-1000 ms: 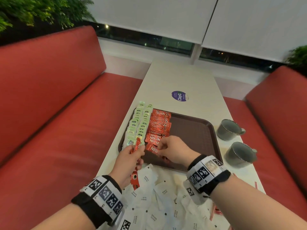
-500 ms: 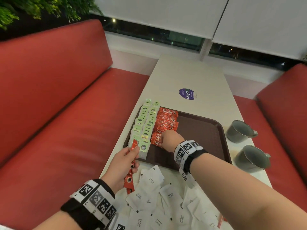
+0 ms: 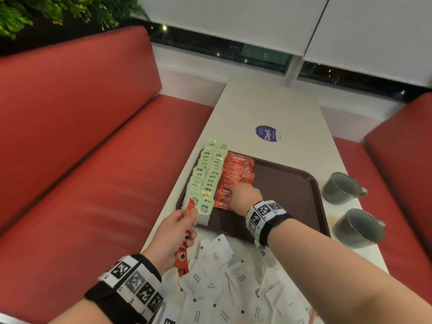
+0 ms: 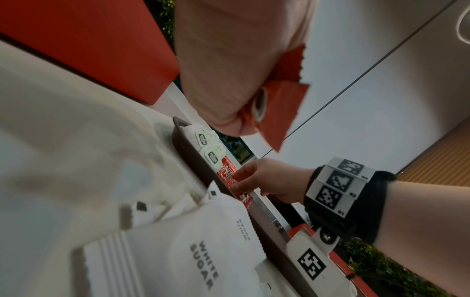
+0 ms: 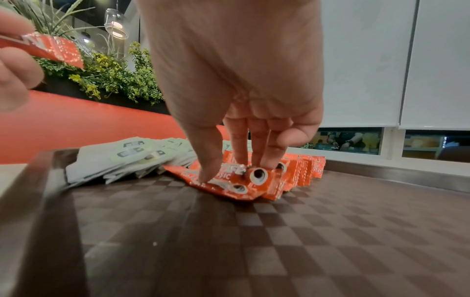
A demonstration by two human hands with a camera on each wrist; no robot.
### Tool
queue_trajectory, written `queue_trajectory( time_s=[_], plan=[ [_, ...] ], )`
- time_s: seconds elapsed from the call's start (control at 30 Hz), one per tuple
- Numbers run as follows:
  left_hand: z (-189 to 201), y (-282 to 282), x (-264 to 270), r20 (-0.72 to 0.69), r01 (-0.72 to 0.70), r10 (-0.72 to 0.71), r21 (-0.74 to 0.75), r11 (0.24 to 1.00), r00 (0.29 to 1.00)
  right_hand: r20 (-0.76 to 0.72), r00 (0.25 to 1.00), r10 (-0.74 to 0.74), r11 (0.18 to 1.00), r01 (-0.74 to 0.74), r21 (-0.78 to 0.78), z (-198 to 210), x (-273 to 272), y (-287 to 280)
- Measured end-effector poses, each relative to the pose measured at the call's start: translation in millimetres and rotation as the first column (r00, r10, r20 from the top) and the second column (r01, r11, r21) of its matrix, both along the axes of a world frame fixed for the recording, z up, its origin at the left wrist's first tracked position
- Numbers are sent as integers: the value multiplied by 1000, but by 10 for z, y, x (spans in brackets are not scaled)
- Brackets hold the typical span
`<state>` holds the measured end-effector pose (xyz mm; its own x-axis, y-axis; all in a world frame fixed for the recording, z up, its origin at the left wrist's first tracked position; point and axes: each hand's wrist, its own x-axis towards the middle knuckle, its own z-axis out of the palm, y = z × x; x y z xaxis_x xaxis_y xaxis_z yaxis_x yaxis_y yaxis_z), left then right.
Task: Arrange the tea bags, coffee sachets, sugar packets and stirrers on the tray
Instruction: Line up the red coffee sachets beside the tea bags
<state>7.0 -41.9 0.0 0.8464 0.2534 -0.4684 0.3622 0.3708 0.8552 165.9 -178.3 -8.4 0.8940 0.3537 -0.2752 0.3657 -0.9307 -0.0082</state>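
At about 7 o'clock of the tray (image 3: pixel 301 181), my left hand (image 3: pixel 173 232) is closed around a small bunch of spare coffee sachets (image 3: pixel 183 251), held upright just off the tray's near left corner above the desk (image 3: pixel 280 106). Along the tray's 9 o'clock edge the tea bags (image 3: pixel 207 174) already lie in two overlapping columns. Just right of them runs the row of coffee sachets (image 3: pixel 237 169), and my right hand (image 3: pixel 245 197) is on its near end: thumb and fingertips (image 5: pixel 207 172) are bent down onto the nearest red sachet (image 5: pixel 223 180), pressing or pinching it flat into line; I cannot tell which.

So I judge the coffee step is in hand, with the tea finished. The right half of the tray is bare. The sugar packets (image 3: pixel 217 277) lie in a loose heap on the desk at 6 o'clock, not yet touched. I see no stirrers for certain.

Next I should let go of this sachet once it sits square, take another from my left hand, and lay it overlapping, taking care not to shove the row.
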Motion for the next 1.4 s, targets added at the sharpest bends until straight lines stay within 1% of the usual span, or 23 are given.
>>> queue_trajectory(
  time_s=[0.1,0.2,0.37,0.53,0.83,1.07,1.2,1.23,1.3,1.4],
  plan=[
    [9,-4,-13,-3,10,-10,-5,1000,1000,53,998,39,999,-38,-19,-1,-13,5],
    [14,-12,-13,-12,20,-20,-9,1000,1000,63,996,63,998,-61,-32,3,-20,26],
    [46,-45,7,-7,36,-36,-18,999,999,14,1000,21,1000,-21,-15,51,4,52],
    [59,-77,10,8,30,-30,-29,999,1000,12,1000,-22,999,22,-23,113,40,73],
    [32,-71,-54,-7,11,-11,-17,1000,1000,-35,998,-44,999,44,-9,177,-2,109],
    [46,-61,-59,-11,6,-6,-7,1000,1000,-67,995,-69,997,71,23,199,4,96],
    [51,-77,-62,-11,9,-9,-20,1000,1000,-23,996,-91,989,93,114,217,24,62],
    [50,-76,-61,-12,8,-8,-24,1000,1000,-10,996,-90,986,90,137,235,32,52],
    [51,-77,-52,-3,3,-3,-39,999,1000,-17,999,-33,990,35,135,257,42,26],
    [60,-101,-40,6,7,-6,-50,999,1000,-86,993,77,997,-76,19,236,-12,-22]
  ],
)
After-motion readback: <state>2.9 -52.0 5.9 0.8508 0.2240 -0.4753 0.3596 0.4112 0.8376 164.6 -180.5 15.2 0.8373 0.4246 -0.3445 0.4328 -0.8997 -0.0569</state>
